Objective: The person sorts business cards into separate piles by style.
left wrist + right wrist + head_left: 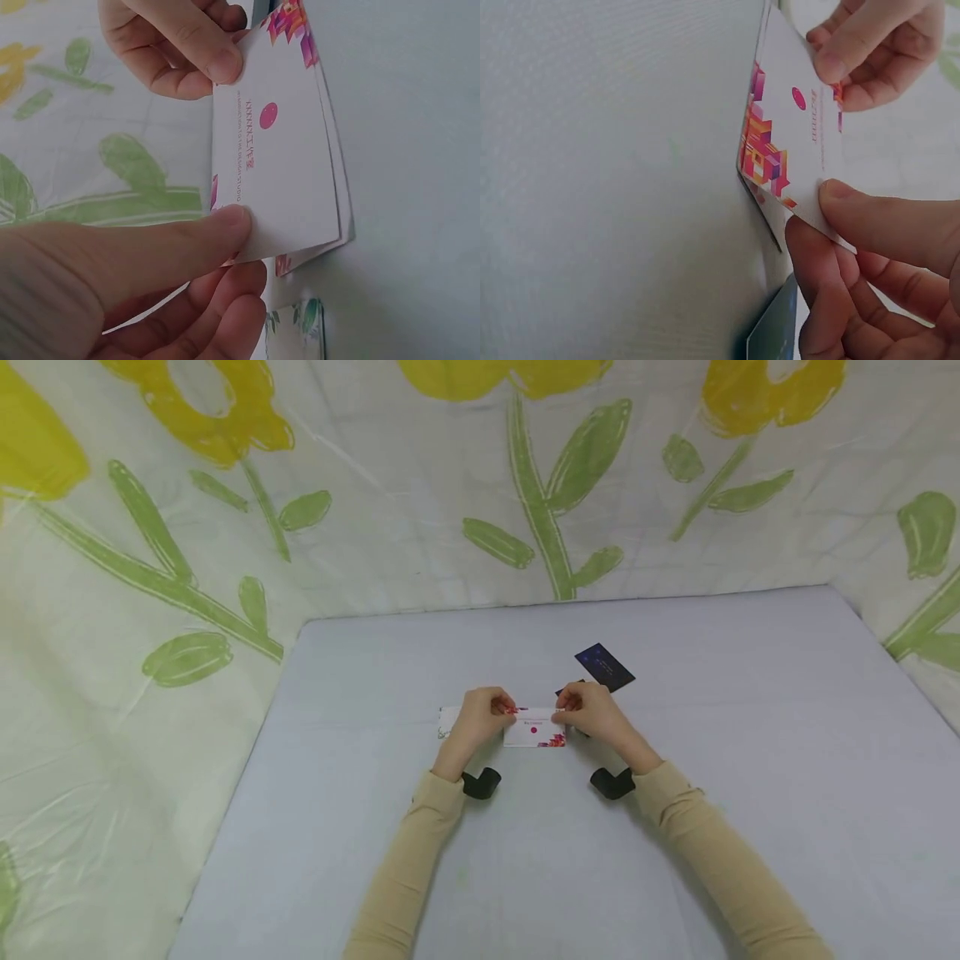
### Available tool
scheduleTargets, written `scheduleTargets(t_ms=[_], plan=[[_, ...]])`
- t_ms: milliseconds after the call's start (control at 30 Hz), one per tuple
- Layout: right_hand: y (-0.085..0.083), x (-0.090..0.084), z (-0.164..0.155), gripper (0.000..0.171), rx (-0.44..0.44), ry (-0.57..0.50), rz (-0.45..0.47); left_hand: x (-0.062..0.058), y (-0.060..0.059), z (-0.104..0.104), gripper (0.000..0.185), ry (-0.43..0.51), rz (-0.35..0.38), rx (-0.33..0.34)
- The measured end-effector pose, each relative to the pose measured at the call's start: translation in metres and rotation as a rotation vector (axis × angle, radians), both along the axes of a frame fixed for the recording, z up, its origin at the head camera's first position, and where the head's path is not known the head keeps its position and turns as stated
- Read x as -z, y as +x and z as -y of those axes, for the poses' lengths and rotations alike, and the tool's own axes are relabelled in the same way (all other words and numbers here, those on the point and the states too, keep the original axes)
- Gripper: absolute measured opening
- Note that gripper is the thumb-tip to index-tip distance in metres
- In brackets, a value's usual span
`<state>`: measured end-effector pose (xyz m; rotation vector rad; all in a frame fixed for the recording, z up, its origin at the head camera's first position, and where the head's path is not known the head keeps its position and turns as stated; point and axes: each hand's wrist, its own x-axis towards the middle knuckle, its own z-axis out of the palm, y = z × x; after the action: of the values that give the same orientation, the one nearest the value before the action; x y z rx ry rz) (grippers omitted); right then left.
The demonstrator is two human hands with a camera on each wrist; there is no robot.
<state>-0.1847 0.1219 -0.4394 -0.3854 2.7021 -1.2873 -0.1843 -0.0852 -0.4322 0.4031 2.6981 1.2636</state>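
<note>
A white card (pixel 522 737) with a pink dot and orange-purple block shapes is held between both hands in the head view. My left hand (pixel 476 718) pinches its left end, thumb on the printed face. At the right end my right hand (pixel 597 714) pinches it the same way. Both wrist views show the card (pixel 289 172) tilted, its far edge raised off the table. Under it lies another white card (pixel 343 202) with similar colours, mostly covered.
Left of the left hand lies a white card (pixel 447 719) with a leafy print. Dark blue cards (pixel 604 667) lie beyond the right hand, one partly hidden by it. Black curved pieces (pixel 482 783) sit at both wrists. A flower-painted sheet (pixel 420 527) borders the pale table (pixel 540 868).
</note>
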Motion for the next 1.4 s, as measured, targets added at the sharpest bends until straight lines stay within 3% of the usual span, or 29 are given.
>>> scheduleTargets(t_ms=[300,533,767,1000,1233,1333,1400], plan=[[0.003,0.001,0.007,0.012,-0.009,0.158,-0.091,0.01,-0.003,-0.004,0.007,-0.096,-0.08,0.029],[0.002,0.003,0.007,0.013,-0.008,0.235,-0.137,0.009,-0.002,-0.008,0.007,-0.192,-0.136,0.041],[0.003,0.001,0.007,0.011,-0.021,0.278,-0.128,0.006,-0.003,-0.011,0.008,-0.226,-0.121,0.051],[0.003,0.002,0.006,0.01,-0.041,0.323,-0.184,0.005,-0.003,-0.012,0.005,-0.254,-0.122,0.076],[0.006,-0.018,-0.017,0.011,0.013,0.203,-0.238,-0.006,-0.008,-0.022,0.012,-0.234,-0.136,0.12],[0.006,-0.029,-0.032,0.011,0.07,0.187,-0.265,-0.015,-0.016,-0.032,0.016,-0.212,-0.186,0.183],[0.006,-0.034,-0.039,0.012,0.098,0.199,-0.235,-0.018,-0.023,-0.041,0.019,-0.213,-0.206,0.244]])
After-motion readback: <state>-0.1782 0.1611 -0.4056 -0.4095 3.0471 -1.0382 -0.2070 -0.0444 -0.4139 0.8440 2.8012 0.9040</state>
